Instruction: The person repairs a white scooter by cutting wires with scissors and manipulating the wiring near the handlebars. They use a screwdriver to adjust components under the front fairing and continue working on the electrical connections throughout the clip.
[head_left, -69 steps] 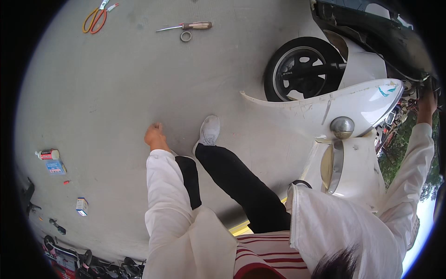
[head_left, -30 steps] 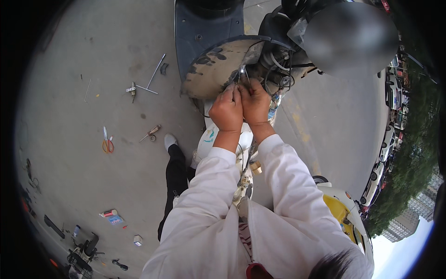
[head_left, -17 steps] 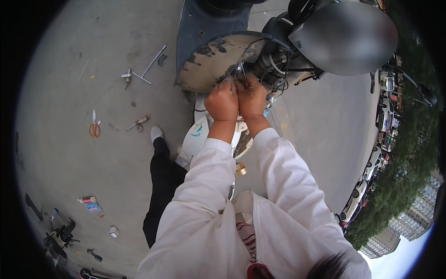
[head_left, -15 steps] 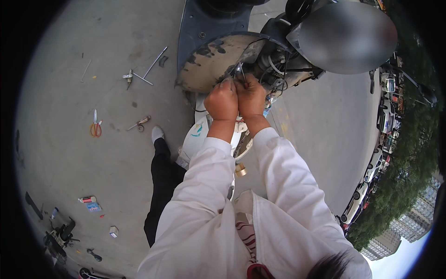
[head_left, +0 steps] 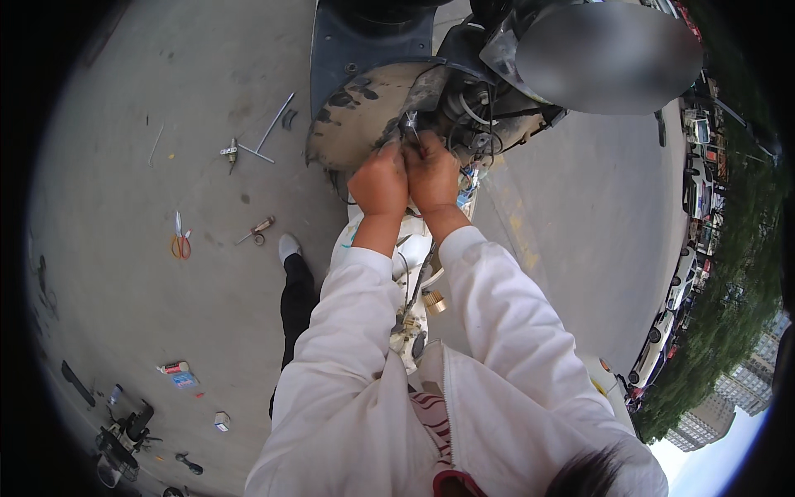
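Side by side, my left hand (head_left: 379,182) and my right hand (head_left: 433,172) press together in front of an opened-up scooter. Both sets of fingers are closed in a pinch, and what they grip is mostly hidden behind the knuckles. Just beyond the fingertips a small shiny metal piece (head_left: 411,123) sticks up; which hand holds it I cannot tell. A mud-stained curved panel (head_left: 364,112) rises just beyond my left hand. Cables and wires (head_left: 489,132) hang loose beside my right hand. White scooter bodywork (head_left: 414,257) shows beneath my wrists.
On the pavement at left lie a T-handle wrench (head_left: 272,128), a metal tool (head_left: 230,151), orange-handled scissors (head_left: 180,242) and a screwdriver (head_left: 258,229). A small white box (head_left: 222,421) lies lower down. Someone's dark-trousered leg (head_left: 296,302) is beside the scooter. Parked cars (head_left: 654,348) line the right.
The whole view has shifted slightly, so the ground tools sit lower. Both hands remain pinched together at the same spot on the scooter, and the metal piece beyond them shows more upright.
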The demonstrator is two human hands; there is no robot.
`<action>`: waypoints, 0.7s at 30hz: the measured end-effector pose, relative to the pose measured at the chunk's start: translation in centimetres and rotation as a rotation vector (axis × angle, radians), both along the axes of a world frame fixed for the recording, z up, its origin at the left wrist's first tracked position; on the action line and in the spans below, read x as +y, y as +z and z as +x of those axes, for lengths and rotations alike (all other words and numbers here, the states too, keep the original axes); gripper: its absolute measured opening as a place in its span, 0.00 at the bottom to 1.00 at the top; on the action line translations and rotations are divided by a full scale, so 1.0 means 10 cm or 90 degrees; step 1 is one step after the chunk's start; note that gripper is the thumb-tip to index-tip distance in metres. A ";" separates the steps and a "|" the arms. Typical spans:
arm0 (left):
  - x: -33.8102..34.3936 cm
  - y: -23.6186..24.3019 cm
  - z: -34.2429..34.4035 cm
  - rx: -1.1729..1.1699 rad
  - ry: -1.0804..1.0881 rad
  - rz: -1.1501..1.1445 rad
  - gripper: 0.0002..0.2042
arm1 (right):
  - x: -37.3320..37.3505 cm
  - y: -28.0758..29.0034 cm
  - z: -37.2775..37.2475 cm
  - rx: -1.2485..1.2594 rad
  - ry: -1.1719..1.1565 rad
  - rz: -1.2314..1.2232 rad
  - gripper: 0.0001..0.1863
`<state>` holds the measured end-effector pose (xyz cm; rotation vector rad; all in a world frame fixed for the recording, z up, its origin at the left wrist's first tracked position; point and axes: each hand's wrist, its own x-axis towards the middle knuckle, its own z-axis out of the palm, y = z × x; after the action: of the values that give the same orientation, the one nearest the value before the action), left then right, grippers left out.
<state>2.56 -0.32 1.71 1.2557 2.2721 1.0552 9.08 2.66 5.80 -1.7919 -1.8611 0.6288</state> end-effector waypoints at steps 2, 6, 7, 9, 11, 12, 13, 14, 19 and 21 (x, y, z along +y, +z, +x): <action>0.00 0.03 -0.01 -0.071 -0.016 0.001 0.11 | 0.00 -0.04 0.01 0.004 -0.018 0.010 0.08; -0.03 0.09 -0.01 -0.221 -0.027 -0.001 0.13 | 0.01 -0.08 0.04 0.039 -0.017 0.013 0.08; -0.04 0.11 -0.01 -0.256 -0.022 0.009 0.14 | 0.01 -0.07 0.03 0.037 -0.012 0.012 0.08; -0.04 0.14 -0.01 -0.349 -0.021 0.021 0.15 | 0.02 -0.04 0.04 0.034 -0.003 0.009 0.08; -0.04 0.12 0.02 -0.415 -0.012 0.052 0.16 | 0.01 -0.06 0.04 0.057 -0.008 0.020 0.08; -0.04 0.08 0.04 -0.433 -0.003 0.079 0.16 | 0.01 -0.06 0.03 0.068 -0.010 0.027 0.08; -0.04 0.04 0.06 -0.451 0.006 0.107 0.16 | 0.01 -0.06 0.01 0.072 -0.014 0.023 0.08; -0.04 0.00 0.06 -0.496 0.007 0.098 0.16 | 0.01 -0.04 0.00 0.077 -0.019 0.019 0.08; -0.05 0.00 0.04 -0.616 0.002 0.082 0.18 | 0.01 -0.06 0.01 0.053 -0.022 0.009 0.07; -0.06 0.06 0.01 -0.627 -0.005 0.062 0.18 | 0.01 -0.05 0.01 0.043 -0.021 0.011 0.07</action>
<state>2.62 -0.93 2.29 0.5405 1.4583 1.3792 9.18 2.76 5.26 -1.7646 -1.7843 0.6499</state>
